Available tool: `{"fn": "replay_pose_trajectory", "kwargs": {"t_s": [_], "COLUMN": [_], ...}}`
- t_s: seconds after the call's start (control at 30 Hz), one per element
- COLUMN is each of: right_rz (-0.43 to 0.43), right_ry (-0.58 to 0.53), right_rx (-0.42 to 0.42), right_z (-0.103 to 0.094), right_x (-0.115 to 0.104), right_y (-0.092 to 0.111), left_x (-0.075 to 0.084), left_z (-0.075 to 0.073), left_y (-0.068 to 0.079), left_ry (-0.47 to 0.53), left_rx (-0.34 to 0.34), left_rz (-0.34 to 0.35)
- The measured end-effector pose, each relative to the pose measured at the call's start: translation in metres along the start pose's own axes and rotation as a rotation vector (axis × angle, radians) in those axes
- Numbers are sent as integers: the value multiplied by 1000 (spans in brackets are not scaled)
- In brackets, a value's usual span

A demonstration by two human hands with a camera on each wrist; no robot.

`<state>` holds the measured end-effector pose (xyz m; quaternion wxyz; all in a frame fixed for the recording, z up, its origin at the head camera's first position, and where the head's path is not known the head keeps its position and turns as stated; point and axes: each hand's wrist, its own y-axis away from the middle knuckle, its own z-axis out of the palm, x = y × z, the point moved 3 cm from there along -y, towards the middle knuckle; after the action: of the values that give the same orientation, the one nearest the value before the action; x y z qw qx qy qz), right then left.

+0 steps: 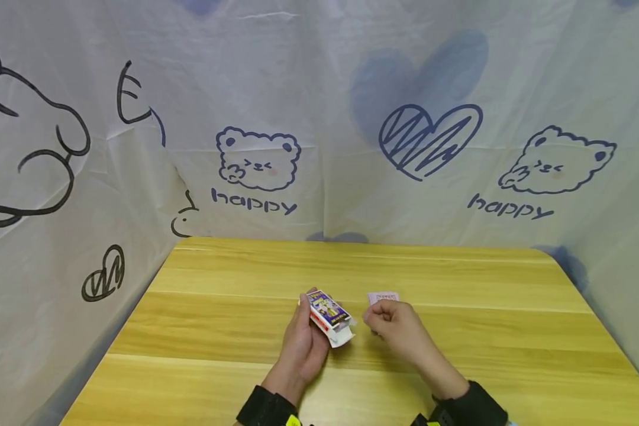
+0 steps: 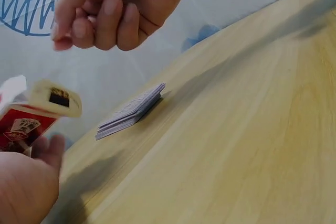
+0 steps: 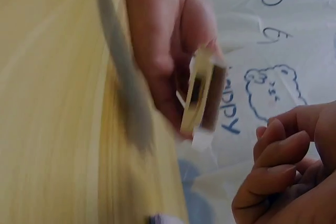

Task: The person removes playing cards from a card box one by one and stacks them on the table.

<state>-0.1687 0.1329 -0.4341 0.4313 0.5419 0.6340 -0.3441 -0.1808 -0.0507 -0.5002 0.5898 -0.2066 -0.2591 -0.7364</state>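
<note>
My left hand (image 1: pixel 303 350) grips a small playing-card box (image 1: pixel 329 311), thumb along its left side. The box has a purple picture face with a white border and a red side, and its end flap hangs loose toward me. In the left wrist view, the box's red side and pale flap (image 2: pixel 55 98) show. My right hand (image 1: pixel 402 332) hovers right of the box with fingers curled and nothing seen between them. Behind it, partly hidden, a stack of playing cards (image 1: pixel 383 296) lies on the table; the left wrist view shows the slanted stack (image 2: pixel 131 111) whole.
The wooden table (image 1: pixel 234 266) has rounded far corners. White cloth (image 1: pixel 341 189) printed with bears and hearts hangs along its back and sides. Black bands (image 1: pixel 266 407) circle both wrists.
</note>
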Motion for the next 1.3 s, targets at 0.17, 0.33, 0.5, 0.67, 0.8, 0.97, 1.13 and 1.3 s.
{"fn": "replay_pose_trajectory", "kwargs": {"t_s": [0.17,0.33,0.5,0.67,0.8,0.97,1.13,1.3], "right_rz": [2,29,83,105,102,119,125,119], "right_ry": [-72,-140,-170,-187,-189,-171,-144,-114], "right_rx": [-107,-158,-124,-98,-100,-82,-47,0], "right_z": [8,13,13,12,13,13,11,11], "right_x": [-2,-3,1,5,7,9,10,11], "right_y": [5,6,5,2,2,1,1,0], "left_x": [3,4,3,2,3,3,3,2], "left_z": [1,5,8,10,10,10,11,11], "left_y": [1,4,7,8,8,9,10,10], "left_ry": [18,42,54,53,68,81,64,51], "left_rx": [-46,-95,-166,-205,-198,-223,-262,-277], "left_rz": [27,3,-33,-38,-31,-37,-39,-41]}}
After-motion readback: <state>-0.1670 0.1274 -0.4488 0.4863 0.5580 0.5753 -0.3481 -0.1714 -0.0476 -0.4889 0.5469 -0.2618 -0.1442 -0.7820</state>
